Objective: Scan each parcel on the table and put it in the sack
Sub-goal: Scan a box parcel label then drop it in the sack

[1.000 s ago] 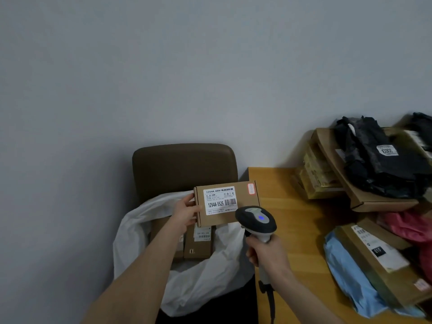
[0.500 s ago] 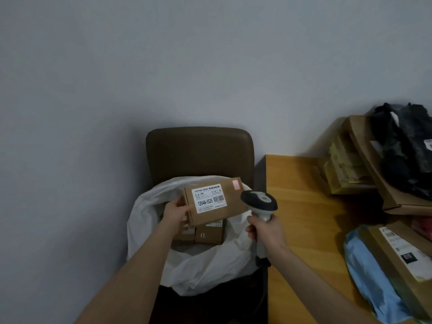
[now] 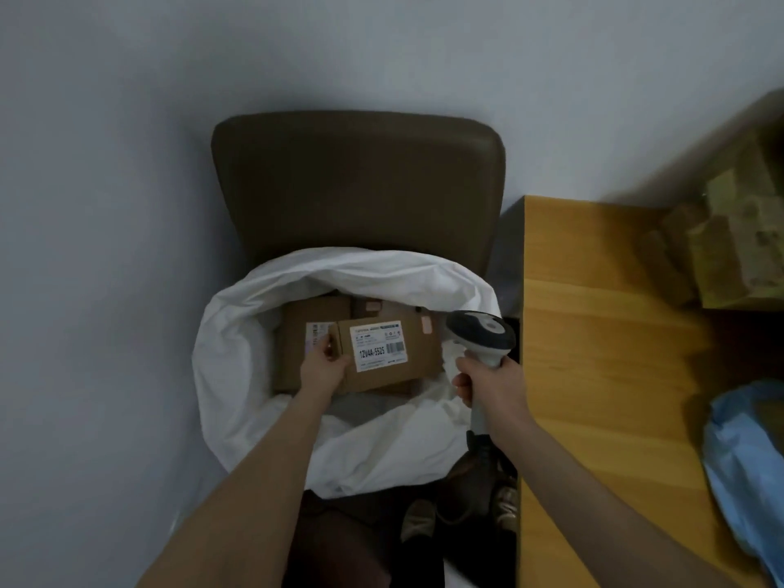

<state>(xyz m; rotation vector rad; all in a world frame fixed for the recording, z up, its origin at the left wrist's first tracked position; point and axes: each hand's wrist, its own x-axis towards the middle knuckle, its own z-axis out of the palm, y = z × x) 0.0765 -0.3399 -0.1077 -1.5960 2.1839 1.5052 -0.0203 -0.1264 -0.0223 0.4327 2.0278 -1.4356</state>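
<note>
Presently, a cardboard parcel (image 3: 390,354) labelled 12V4A-5525 is gripped at its left end by the left hand (image 3: 324,369), inside the white sack's (image 3: 237,375) mouth at frame centre, over other boxes (image 3: 305,320). The barcode scanner (image 3: 481,333) handle is clasped by the right hand (image 3: 488,384), beside the wooden table (image 3: 594,354).

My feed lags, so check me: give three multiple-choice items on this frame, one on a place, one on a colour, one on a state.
1. Where is the labelled box? A on the table; B in the sack's mouth; C on the floor.
2. The sack's colour? A white; B blue; C black.
3. The right hand? A open; B grips the scanner; C holds a box.
Answers: B, the left hand holds it above boxes inside the sack; A, its cloth is white; B, fingers curl round it.
</note>
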